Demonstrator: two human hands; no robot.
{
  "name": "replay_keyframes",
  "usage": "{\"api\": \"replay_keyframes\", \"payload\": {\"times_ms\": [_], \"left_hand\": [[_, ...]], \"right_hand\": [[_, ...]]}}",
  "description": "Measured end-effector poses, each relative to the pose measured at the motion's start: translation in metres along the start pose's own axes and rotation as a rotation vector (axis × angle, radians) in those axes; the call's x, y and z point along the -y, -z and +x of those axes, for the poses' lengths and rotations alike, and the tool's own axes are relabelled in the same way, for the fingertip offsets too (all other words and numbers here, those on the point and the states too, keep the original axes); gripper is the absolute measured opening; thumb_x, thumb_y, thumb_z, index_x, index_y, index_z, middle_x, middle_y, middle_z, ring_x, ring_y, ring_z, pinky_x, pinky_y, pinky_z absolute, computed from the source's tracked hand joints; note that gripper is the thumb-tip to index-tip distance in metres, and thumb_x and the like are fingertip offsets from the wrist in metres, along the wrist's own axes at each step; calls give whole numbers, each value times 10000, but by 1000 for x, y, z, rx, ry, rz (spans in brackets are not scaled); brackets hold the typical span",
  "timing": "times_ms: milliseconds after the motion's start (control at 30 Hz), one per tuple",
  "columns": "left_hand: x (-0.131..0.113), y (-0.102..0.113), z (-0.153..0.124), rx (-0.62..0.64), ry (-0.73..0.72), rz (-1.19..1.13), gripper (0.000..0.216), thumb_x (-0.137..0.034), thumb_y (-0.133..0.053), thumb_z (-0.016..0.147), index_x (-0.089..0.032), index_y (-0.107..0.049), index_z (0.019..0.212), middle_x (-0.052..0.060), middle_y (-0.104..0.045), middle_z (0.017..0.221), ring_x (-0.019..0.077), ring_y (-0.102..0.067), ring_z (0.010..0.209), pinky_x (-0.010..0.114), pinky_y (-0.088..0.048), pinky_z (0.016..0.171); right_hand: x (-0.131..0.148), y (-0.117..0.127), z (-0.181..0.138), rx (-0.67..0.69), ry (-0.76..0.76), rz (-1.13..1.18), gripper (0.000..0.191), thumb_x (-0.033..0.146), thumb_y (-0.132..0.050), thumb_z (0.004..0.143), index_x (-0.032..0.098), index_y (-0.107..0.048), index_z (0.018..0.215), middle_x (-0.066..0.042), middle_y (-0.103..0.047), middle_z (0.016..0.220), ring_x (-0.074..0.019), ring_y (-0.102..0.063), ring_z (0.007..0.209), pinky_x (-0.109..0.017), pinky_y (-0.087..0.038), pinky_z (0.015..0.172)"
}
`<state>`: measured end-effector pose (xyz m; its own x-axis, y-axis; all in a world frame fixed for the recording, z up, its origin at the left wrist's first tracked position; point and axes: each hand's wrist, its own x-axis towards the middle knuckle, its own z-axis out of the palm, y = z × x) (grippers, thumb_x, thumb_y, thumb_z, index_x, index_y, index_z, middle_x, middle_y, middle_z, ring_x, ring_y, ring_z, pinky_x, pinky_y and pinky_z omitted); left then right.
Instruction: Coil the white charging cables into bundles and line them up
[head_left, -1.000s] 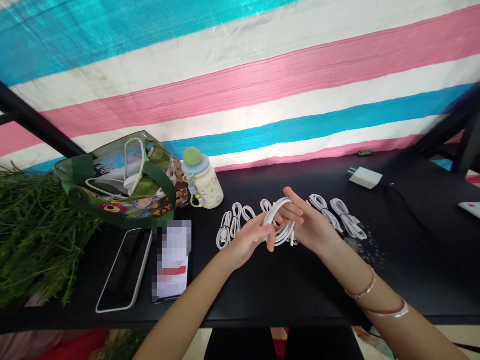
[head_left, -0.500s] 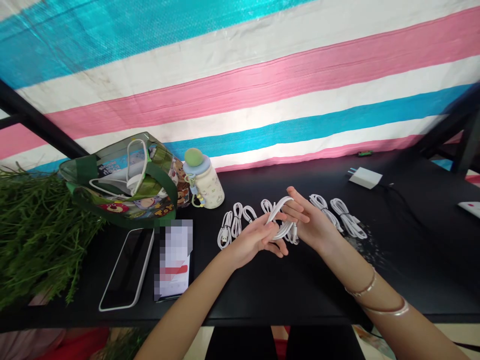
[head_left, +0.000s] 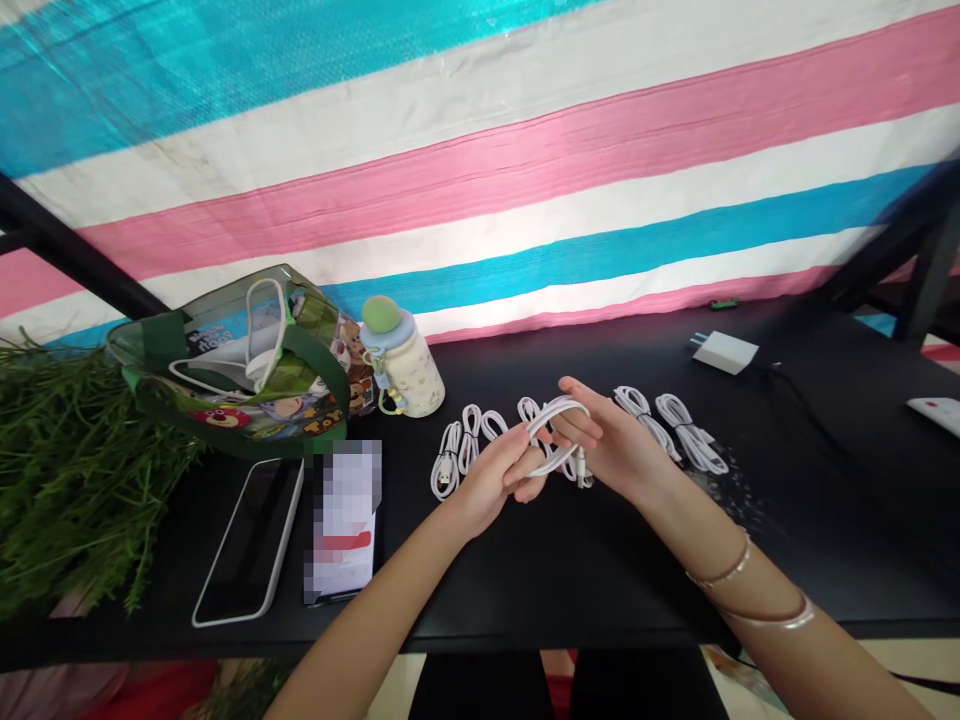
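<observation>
The cable [head_left: 555, 404] between the left hand [head_left: 486, 485] and right hand [head_left: 611, 450] is white, like the coiled cables [head_left: 690, 435] just beyond the right hand and the charger [head_left: 724, 352] farther past it. Well ahead of both hands hangs a tarp [head_left: 480, 200] striped turquoise, white and pink, and the table [head_left: 600, 585] beneath them is black. Left of the left hand, the bottle [head_left: 405, 375] is cream with a pale blue lid and green knob, and the bag [head_left: 225, 395] has green straps.

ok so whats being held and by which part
A coiled white cable, held by its loops: the left hand pinches one side, the right hand the other.
</observation>
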<state>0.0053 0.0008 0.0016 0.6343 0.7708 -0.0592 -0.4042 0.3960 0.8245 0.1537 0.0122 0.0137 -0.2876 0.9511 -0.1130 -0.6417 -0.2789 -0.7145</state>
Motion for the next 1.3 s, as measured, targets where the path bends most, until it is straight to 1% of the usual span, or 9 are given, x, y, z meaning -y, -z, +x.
{"api": "replay_keyframes", "payload": {"times_ms": [200,333,433,567,700,900,1133,1233,1300], "left_hand": [[0,1,0,-28,-20,3,341,-501,-604,819,-171,-516,818,-128,-212,427,52,-225,367,189,-247,451],[1,1,0,-34,-34,13,346,-508,-602,821,-170,-528,825,-127,-208,431,50,-232,366,185,-260,455],[2,3,1,-42,-47,20,388,-544,-632,784,-168,-541,818,-129,-223,434,40,-248,362,184,-262,452],[4,6,2,-96,-53,71,448,-594,-644,743,-165,-571,848,-111,-342,501,22,-307,363,188,-251,433],[2,6,2,-191,-51,169,508,-620,-662,701,-169,-598,926,-77,-479,652,12,-378,405,197,-301,458],[0,3,1,-265,-71,287,586,-663,-636,682,-165,-608,989,-37,-552,744,30,-427,439,220,-359,487],[3,5,3,-316,-93,384,518,-567,-659,700,-169,-596,1025,-15,-601,774,48,-477,473,218,-399,512],[3,8,4,-343,-113,438,459,-530,-634,734,-165,-606,1010,-6,-615,782,54,-482,482,209,-400,499],[2,10,3,-333,-133,504,425,-505,-604,769,-159,-617,1014,1,-628,777,54,-482,470,207,-396,492]], "right_hand": [[-2,-4,-2,-3,39,-72,383,457,-829,588,242,-598,805,126,-266,445,-59,-256,420,-207,-371,505],[-2,-4,-3,12,60,-101,411,483,-829,578,250,-589,817,125,-287,451,-60,-246,414,-221,-339,496],[-2,-4,-2,18,73,-125,409,482,-828,582,252,-578,809,127,-292,444,-59,-229,406,-226,-323,491],[-2,-4,-2,26,101,-152,393,481,-811,612,257,-562,817,134,-293,432,-63,-202,397,-240,-331,498],[-3,-2,-2,29,136,-187,385,486,-791,637,261,-548,833,139,-301,417,-66,-198,388,-240,-323,491],[-3,-2,-1,52,160,-192,362,466,-777,667,253,-516,797,141,-302,405,-63,-214,383,-225,-324,486],[-2,-5,-2,29,162,-178,381,467,-795,640,256,-514,786,149,-295,396,-59,-184,368,-238,-303,482],[-2,-6,-3,51,144,-223,372,489,-775,660,255,-516,787,141,-313,393,-67,-206,367,-261,-321,500],[-2,-6,-4,66,141,-245,362,498,-757,679,252,-513,784,135,-324,393,-70,-223,364,-268,-322,503]]}}
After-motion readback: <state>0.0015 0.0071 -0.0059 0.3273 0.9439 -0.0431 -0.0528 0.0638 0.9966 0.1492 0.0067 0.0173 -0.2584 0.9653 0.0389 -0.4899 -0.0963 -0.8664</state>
